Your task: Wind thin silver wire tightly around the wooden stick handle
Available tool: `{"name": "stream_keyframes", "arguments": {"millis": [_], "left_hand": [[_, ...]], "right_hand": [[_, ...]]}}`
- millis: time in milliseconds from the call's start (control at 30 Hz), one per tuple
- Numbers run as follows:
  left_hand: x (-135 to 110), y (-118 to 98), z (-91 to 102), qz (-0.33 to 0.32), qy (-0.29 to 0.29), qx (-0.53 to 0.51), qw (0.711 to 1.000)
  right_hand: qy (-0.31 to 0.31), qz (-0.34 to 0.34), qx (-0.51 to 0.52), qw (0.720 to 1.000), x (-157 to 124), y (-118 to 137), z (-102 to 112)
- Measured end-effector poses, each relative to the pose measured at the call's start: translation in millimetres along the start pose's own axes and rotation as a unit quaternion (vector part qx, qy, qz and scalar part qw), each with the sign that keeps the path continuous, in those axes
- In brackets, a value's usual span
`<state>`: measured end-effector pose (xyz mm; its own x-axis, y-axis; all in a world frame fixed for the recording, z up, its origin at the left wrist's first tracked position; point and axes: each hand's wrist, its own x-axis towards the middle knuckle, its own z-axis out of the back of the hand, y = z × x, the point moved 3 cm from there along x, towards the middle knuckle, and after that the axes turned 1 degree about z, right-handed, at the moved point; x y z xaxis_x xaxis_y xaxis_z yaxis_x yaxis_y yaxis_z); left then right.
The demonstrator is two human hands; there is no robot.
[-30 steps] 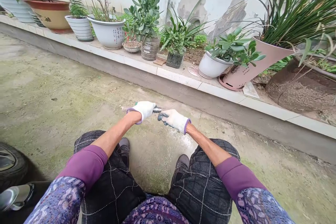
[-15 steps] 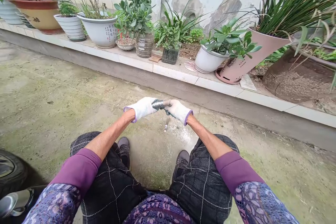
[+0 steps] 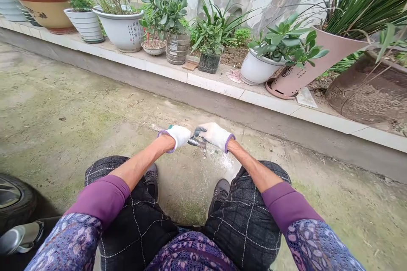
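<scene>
My left hand (image 3: 180, 136), in a white glove with a purple cuff, is closed around one end of a silver ribbed cylinder (image 3: 196, 142). The cylinder's brownish end points right and slightly down. Just above it, my right hand (image 3: 214, 134) wears a matching glove with grey-coated fingers, curled together at the tips; whatever they pinch is too small to make out. A clear, partly green piece (image 3: 158, 128) shows behind my left wrist, and I cannot tell whether it is held. Below the cylinder, a small light stub (image 3: 204, 153) lies on the concrete.
A low tiled ledge (image 3: 219, 87) crosses ahead, bearing several potted plants, among them a white pot (image 3: 257, 70) and a tilted pink pot (image 3: 302, 67). At lower left are a tyre (image 3: 15, 203) and a metal mug (image 3: 22, 237). White powder (image 3: 222, 163) marks the ground.
My right hand has let go of the cylinder's brownish end and risen above it. My left hand has turned and lowered, tilting the cylinder down to the right. The view has shifted slightly.
</scene>
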<state>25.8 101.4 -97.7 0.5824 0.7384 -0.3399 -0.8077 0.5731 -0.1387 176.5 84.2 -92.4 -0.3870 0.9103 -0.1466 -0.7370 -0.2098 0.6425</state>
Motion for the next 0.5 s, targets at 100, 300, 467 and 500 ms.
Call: {"name": "stream_keyframes", "arguments": {"millis": [100, 300, 467, 500], "left_hand": [[1.8, 0.8, 8.5, 0.018, -0.024, -0.021, 0.999], [-9.7, 5.5, 36.3, -0.017, -0.132, -0.132, 0.982], [-13.8, 16.6, 47.5, 0.027, -0.178, -0.134, 0.974], [-13.4, 17.9, 46.1, 0.044, -0.17, -0.107, 0.979]], "right_hand": [[-0.056, -0.009, 0.052, 0.997, 4.7, -8.8, 18.4], [-0.083, -0.115, 0.14, 0.98, -0.3, -11.5, 28.5], [-0.017, -0.089, 0.125, 0.988, -12.8, 11.8, 6.2], [0.005, -0.072, 0.115, 0.991, -14.8, 15.6, 1.1]]}}
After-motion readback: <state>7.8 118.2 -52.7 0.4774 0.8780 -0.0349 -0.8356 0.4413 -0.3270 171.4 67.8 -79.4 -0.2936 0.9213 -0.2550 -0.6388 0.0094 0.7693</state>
